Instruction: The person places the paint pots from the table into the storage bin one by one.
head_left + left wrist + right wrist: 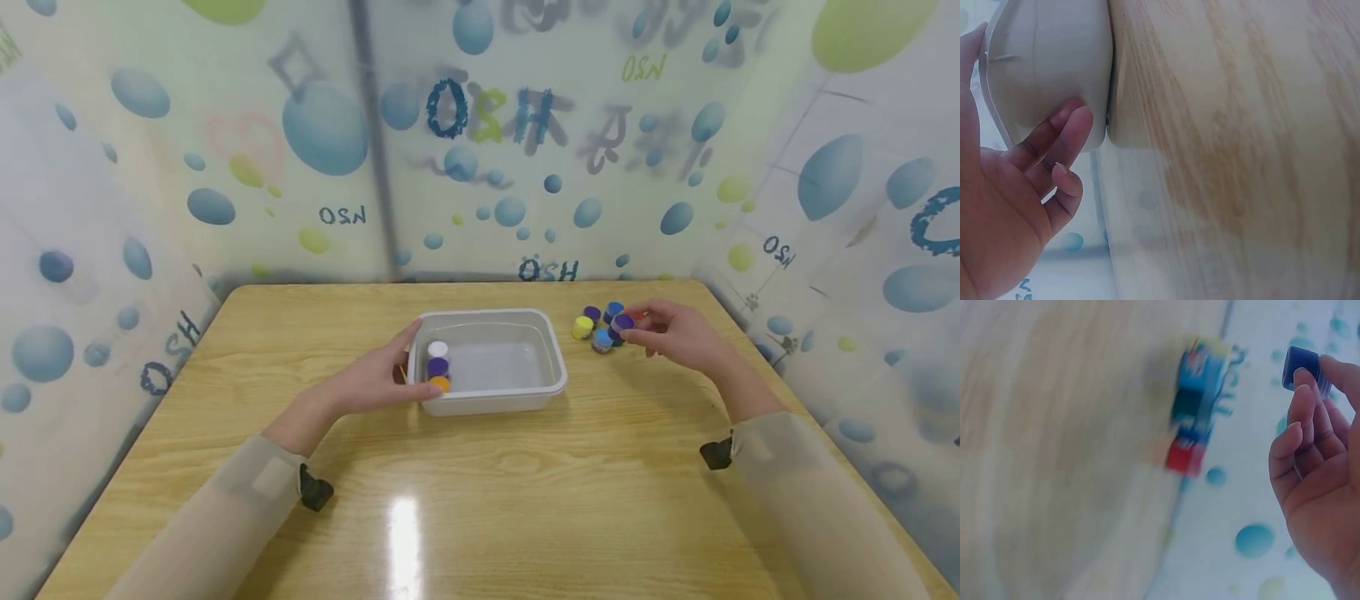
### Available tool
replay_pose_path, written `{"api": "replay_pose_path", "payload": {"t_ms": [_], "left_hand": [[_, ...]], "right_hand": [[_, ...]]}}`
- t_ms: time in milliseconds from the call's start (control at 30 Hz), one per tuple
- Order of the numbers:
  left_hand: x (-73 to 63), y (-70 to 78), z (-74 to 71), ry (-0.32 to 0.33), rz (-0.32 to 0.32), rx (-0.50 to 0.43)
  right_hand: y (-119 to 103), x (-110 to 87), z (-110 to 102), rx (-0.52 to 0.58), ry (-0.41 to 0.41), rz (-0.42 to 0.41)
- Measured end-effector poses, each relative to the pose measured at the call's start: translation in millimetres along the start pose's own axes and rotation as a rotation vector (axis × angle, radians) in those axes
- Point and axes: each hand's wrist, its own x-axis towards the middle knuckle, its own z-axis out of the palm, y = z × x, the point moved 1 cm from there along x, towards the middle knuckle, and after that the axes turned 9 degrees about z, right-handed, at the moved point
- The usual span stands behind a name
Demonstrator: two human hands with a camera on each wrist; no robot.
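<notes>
A whitish plastic bin stands on the table. My left hand grips its left end, thumb over the rim and fingers against the outer wall. Along the bin's left side sit a white paint jar, a purple-topped jar and an orange-topped jar. To the right, my right hand pinches a small purple paint jar between thumb and fingertips, raised above the table. Just beyond it are a yellow jar, a light blue jar and a red jar, partly hidden in the head view.
Another purple-topped jar and a blue jar stand at the back of the right-hand group. The wooden table ends at a patterned curtain behind and at both sides.
</notes>
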Motion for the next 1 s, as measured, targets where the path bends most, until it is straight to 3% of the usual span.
{"api": "replay_pose_path", "payload": {"t_ms": [433, 800, 1000], "left_hand": [[-0.8, -0.6, 0.1, 0.004, 0.001, -0.005], [-0.4, -0.8, 0.0, 0.002, -0.002, 0.002], [-0.4, -1.6, -0.1, -0.008, -0.014, 0.006]], "right_hand": [[-78, 9.0, 38, 0.086, -0.123, -0.153], [-119, 29.3, 83, 0.075, -0.231, -0.21], [-134, 41.0, 107, 0.075, -0.235, -0.248]]}}
